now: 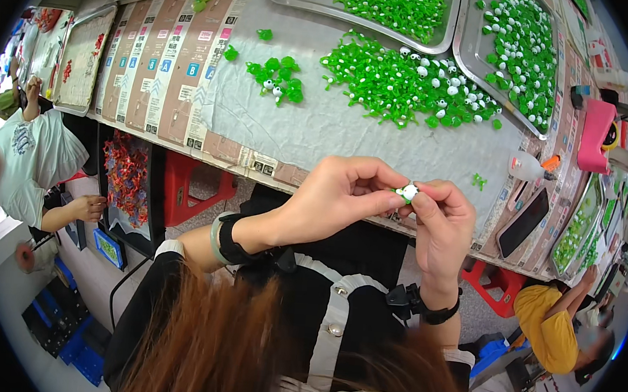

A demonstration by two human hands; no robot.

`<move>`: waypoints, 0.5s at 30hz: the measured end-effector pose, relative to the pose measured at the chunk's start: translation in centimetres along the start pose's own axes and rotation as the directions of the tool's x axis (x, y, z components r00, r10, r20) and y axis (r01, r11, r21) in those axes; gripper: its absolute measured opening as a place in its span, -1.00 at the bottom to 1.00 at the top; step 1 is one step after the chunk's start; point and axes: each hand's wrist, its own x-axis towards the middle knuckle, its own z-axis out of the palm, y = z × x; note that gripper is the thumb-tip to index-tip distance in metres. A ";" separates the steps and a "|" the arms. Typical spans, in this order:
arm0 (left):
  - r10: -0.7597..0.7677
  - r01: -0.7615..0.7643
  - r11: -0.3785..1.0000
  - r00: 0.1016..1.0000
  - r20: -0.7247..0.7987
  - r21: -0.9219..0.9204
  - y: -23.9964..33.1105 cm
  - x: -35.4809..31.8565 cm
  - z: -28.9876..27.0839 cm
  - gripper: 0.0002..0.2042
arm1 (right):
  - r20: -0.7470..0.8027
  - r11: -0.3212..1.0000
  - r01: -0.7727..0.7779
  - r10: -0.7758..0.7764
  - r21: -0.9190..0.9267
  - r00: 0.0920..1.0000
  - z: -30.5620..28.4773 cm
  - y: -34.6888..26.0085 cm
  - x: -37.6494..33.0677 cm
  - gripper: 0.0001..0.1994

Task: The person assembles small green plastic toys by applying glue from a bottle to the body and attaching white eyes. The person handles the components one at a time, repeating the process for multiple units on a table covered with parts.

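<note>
A person sits at a worktable, both hands raised together just in front of its near edge. The left hand (343, 198) and right hand (439, 227) meet fingertip to fingertip, pinching one small toy piece (406, 192) — white with a bit of green — between them. Beyond the grip lies a loose heap of green pieces (402, 82) on the grey cloth (304, 126); farther off, metal trays (477, 54) hold more. Right of the grip rest a small glue bottle (527, 167) and a dark phone (523, 221). Doing this well likely calls for steady fingertips and gentle, square pressure.
</note>
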 end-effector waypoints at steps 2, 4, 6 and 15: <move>0.046 -0.046 0.997 0.999 -0.008 0.057 -0.1 -0.1 0.2 -0.82 | 0.004 1.000 0.015 -0.015 0.000 1.000 -0.1 0.1 0.0 -0.94; 0.132 -0.128 0.973 0.991 -0.006 0.193 0.0 -0.1 0.3 -0.82 | 0.012 0.999 0.036 -0.036 0.004 0.999 -0.1 0.2 0.0 -0.94; 0.249 -0.240 0.887 0.968 0.030 0.395 0.2 -0.1 0.2 -0.83 | 0.029 0.998 0.061 -0.061 -0.008 0.998 -0.2 0.1 0.0 -0.94; 0.406 -0.387 0.701 0.907 0.111 0.599 0.4 0.3 0.0 -0.81 | 0.068 0.994 0.112 -0.113 0.016 0.991 -0.8 0.4 0.0 -0.92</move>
